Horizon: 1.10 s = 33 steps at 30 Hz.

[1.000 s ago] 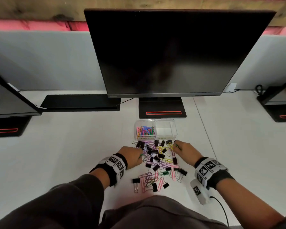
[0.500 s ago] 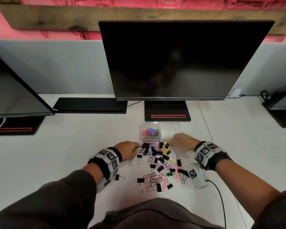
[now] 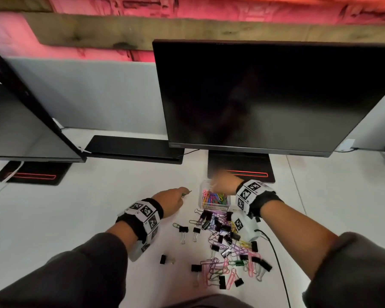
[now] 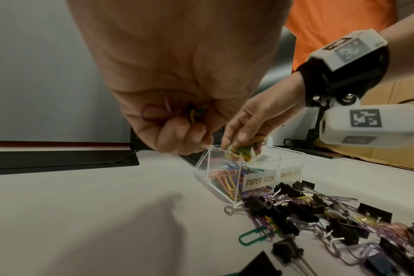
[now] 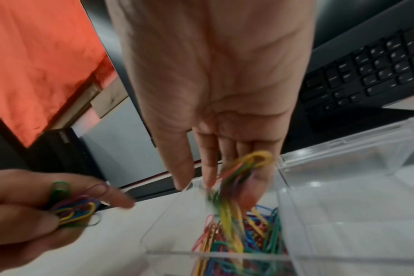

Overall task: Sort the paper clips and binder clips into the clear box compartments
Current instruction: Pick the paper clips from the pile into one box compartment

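Head view: right hand point(image 3: 223, 184) has moved from the bench point(image 3: 76, 218) pile to the clear box point(image 3: 213, 206).
Right hand: fingers straightened, paper clips point(image 5: 239, 188) spilling into the "PAPER CLIPS" compartment.
Left hand point(image 3: 171, 202): clutching a paper-clip bunch point(image 5: 71, 207), beside the box.
Binder clips point(image 3: 220, 225): unsorted on bench.

A clear, hard plastic box point(image 4: 249, 169) with two compartments stands on the white worktop point(image 3: 76, 218), its front bearing handwritten labels "PAPER CLIPS" and "BINDER CLIPS". The left compartment holds a heap of coloured wire paper clips point(image 5: 236, 244). Another bunch of coloured paper clips point(image 5: 245, 168) hangs blurred just above that compartment. Black binder clips with silver handles point(image 3: 226, 232) lie mixed with loose pink, purple, green and yellow paper clips point(image 3: 218, 266) on the worktop in front of the box.
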Motion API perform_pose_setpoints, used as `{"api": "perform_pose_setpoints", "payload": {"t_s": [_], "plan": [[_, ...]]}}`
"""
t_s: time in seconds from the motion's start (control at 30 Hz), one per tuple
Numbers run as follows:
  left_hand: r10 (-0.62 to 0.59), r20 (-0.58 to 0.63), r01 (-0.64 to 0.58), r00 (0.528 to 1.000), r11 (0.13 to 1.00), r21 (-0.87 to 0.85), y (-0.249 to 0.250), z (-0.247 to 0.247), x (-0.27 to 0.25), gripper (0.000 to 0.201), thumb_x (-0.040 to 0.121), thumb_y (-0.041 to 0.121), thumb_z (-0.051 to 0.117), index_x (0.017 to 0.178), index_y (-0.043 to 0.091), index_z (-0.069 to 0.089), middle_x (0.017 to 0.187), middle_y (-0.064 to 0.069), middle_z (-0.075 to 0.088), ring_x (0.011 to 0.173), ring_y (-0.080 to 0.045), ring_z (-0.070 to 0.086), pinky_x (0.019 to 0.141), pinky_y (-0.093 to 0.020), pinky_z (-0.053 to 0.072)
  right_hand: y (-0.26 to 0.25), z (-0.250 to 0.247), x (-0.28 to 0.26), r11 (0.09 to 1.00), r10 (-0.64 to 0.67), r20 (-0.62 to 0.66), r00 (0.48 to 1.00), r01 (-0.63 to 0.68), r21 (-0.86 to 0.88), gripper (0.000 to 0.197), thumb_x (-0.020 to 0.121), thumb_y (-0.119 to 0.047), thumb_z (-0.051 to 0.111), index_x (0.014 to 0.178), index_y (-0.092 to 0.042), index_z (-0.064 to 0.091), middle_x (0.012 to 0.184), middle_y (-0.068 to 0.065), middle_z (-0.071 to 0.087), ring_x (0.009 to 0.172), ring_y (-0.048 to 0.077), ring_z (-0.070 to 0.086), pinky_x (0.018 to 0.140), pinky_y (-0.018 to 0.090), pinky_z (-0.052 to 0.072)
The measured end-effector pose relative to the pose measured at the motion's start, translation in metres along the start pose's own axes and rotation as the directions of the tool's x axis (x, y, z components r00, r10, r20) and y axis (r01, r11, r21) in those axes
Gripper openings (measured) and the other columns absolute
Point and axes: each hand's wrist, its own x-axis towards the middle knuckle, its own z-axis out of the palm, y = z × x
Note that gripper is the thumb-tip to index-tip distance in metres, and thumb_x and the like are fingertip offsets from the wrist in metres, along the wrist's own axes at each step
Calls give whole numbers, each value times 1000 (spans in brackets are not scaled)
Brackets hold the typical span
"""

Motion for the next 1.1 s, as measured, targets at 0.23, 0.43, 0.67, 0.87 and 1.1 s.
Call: {"api": "perform_pose_setpoints", "payload": {"t_s": [0.23,0.43,0.67,0.87,1.1], "plan": [[141,-56,-139,988,989,42,32,-17,24,36,98,12,32,131,18,45,140,-6,49,122,-25,52,99,-32,41,41,-10,-26,955,-64,-247,967,131,267,25,91,-4,46,111,-1,62,104,15,66,90,21,59,79,26,46],[272,72,-280,959,951,129,71,-13,56,38,95,7,38,132,15,47,135,-10,48,120,-26,50,97,-31,41,110,6,-83,942,102,-315,944,10,336,18,93,-6,45,96,-13,61,87,1,62,74,10,58,72,16,44],[320,16,-320,947,940,117,72,-6,57,43,93,12,47,135,18,46,134,-8,49,122,-23,50,103,-31,40,157,47,-111,908,300,-279,912,-184,377,15,90,-8,51,98,-12,64,89,-4,62,82,18,57,63,12,38],[110,-238,-127,965,990,-58,18,20,23,19,92,17,47,104,19,62,99,6,51,85,-14,51,87,-27,43,140,74,-97,908,370,-286,884,-278,313,33,85,-15,63,115,-3,58,110,13,57,101,26,55,82,25,38],[8,-55,-4,998,997,75,-12,76,-9,42,86,32,59,125,23,50,127,-3,47,123,-22,43,99,-36,41,107,103,-85,919,393,-264,881,-369,136,16,90,-13,49,101,-3,56,113,17,61,104,29,57,78,29,42]]}}
